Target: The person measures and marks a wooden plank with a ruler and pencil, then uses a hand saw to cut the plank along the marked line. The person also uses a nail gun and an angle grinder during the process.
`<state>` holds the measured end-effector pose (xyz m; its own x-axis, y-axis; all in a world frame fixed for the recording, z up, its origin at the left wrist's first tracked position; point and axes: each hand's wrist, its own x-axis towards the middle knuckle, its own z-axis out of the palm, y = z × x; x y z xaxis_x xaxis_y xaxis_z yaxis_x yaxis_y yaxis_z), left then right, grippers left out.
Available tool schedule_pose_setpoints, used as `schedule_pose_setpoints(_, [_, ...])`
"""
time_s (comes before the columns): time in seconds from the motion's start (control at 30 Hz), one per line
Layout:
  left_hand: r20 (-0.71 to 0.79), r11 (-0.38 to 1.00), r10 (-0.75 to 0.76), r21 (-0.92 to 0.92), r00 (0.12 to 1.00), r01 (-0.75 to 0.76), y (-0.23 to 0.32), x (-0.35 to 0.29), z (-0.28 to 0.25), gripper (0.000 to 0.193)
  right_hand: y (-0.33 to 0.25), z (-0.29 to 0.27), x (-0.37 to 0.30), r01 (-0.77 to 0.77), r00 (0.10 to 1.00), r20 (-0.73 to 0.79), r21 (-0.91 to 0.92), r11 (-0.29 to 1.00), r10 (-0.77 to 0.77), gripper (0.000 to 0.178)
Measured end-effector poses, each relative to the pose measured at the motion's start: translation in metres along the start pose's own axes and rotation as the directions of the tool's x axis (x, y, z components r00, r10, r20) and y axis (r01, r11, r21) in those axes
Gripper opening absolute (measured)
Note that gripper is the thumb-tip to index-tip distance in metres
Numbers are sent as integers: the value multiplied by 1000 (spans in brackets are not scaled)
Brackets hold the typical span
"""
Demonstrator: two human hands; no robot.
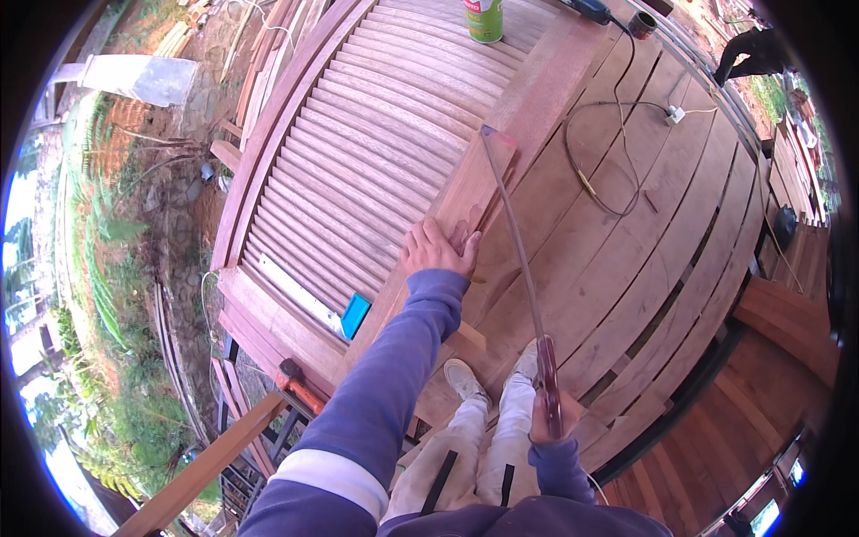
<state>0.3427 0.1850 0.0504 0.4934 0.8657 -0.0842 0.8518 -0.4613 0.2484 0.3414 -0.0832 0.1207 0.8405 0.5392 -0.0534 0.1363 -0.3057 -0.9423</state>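
Observation:
A large louvered wooden panel [376, 116] lies flat in front of me, its slats set in a reddish frame. My left hand [440, 249] rests on the panel's near side rail [394, 300], fingers lying over the wood and thumb apart. Beside those fingers is a short piece of wood [492, 183] along the rail. Low on the right, my right hand [557, 419] is closed around the dark red-brown handle of a long, thin-bladed handsaw [521, 237], seen nearly edge-on. The blade points away from me, its tip appearing over the rail's outer edge.
A white-bladed square with a blue stock [355, 315] lies on the slats. A green can [484, 22] stands at the far end. An orange-handled hammer [301, 390] sits at the near left corner. A cable [573, 157] loops over the plank deck [626, 268]. My shoes [465, 379] are below.

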Motion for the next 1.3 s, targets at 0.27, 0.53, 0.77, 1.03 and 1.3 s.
schedule_pose_setpoints(0.27, [-30,999,44,17,999,-44,2,8,9,70,9,68,141,-104,994,57,114,988,98,10])
schedule_pose_setpoints(0.53, [-31,1000,27,-3,999,-27,-5,0,9,71,18,-2,8,38,999,36,-2,999,-37,6])
schedule_pose_setpoints(0.77, [-44,999,49,-3,998,-49,-3,2,10,69,0,76,156,-108,994,43,134,985,103,12])
schedule_pose_setpoints(1.03, [-72,999,45,16,996,-44,-7,4,12,71,21,22,53,-75,993,87,-29,997,77,7])
schedule_pose_setpoints(1.3, [25,999,-15,-36,1000,16,-2,11,7,70,17,30,57,-149,988,34,-11,989,149,6])
